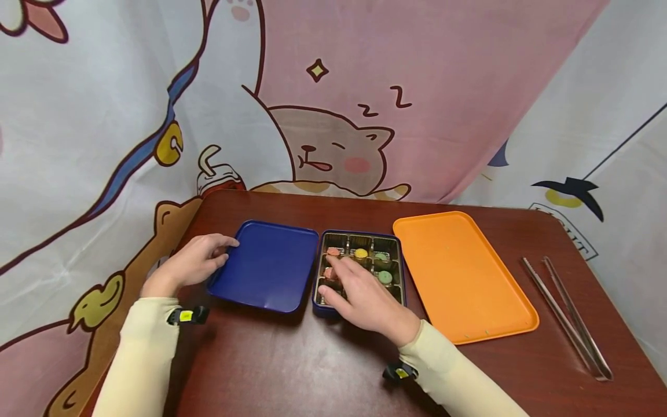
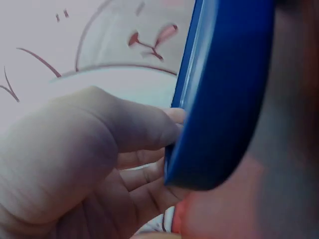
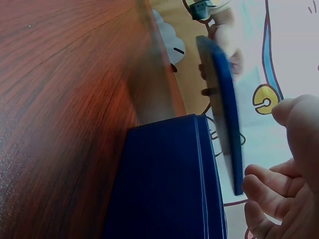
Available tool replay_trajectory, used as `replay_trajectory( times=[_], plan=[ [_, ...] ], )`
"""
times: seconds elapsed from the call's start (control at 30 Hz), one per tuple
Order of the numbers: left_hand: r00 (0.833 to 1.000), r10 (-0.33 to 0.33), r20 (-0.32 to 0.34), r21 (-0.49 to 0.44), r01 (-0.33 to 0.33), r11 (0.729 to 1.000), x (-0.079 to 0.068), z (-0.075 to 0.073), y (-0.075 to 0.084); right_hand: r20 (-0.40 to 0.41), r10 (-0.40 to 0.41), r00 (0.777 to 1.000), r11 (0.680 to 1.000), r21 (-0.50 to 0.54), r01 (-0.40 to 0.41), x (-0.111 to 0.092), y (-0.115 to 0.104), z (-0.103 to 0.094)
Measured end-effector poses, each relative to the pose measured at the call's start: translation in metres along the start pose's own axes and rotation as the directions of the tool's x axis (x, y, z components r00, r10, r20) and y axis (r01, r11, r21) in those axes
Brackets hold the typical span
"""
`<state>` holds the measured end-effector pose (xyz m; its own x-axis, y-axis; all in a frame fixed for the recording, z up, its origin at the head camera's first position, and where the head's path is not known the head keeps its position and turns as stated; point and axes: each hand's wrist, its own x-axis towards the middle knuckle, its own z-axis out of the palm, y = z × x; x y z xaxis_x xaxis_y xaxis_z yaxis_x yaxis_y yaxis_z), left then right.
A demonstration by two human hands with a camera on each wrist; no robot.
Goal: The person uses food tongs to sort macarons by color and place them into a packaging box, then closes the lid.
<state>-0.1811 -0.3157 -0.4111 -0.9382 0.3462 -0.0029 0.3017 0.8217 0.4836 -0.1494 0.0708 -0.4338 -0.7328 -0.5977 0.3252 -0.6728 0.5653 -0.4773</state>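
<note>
My left hand point(image 1: 200, 258) pinches the left edge of a blue lid point(image 1: 266, 266) between thumb and fingers. In the right wrist view the lid point(image 3: 224, 104) is held up off the table, beside the blue box point(image 3: 159, 174). That box point(image 1: 400, 260) is uncovered, with a black and gold divided insert. Small round pieces sit in its compartments, among them a yellow one point(image 1: 361, 253), a green one point(image 1: 385, 277) and a pink one point(image 1: 333, 252). Over the box hovers my right hand point(image 1: 359, 292), fingers loosely extended and holding nothing; it hides several compartments.
An orange tray point(image 1: 464, 272) lies right of the box, with tiny crumbs near its front edge. Farther right are metal tongs point(image 1: 570, 321), spread apart. A cartoon-print cloth point(image 1: 333, 104) hangs behind the dark wooden table point(image 1: 271, 365).
</note>
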Motion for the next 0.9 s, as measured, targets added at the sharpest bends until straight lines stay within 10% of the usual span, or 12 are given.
replay_trajectory(
  times=[0.4, 0.9],
  plan=[
    [0.998, 0.05, -0.035, -0.053, -0.052, 0.997, 0.0, 0.002, 0.056, 0.05, 0.132, 0.99, 0.991, 0.005, -0.132, -0.002, -0.005, -0.001],
    [0.992, 0.074, -0.106, -0.059, -0.08, 0.995, 0.013, 0.022, 0.075, -0.008, 0.153, 0.988, 0.988, -0.037, -0.153, -0.014, 0.006, -0.016]
  ],
)
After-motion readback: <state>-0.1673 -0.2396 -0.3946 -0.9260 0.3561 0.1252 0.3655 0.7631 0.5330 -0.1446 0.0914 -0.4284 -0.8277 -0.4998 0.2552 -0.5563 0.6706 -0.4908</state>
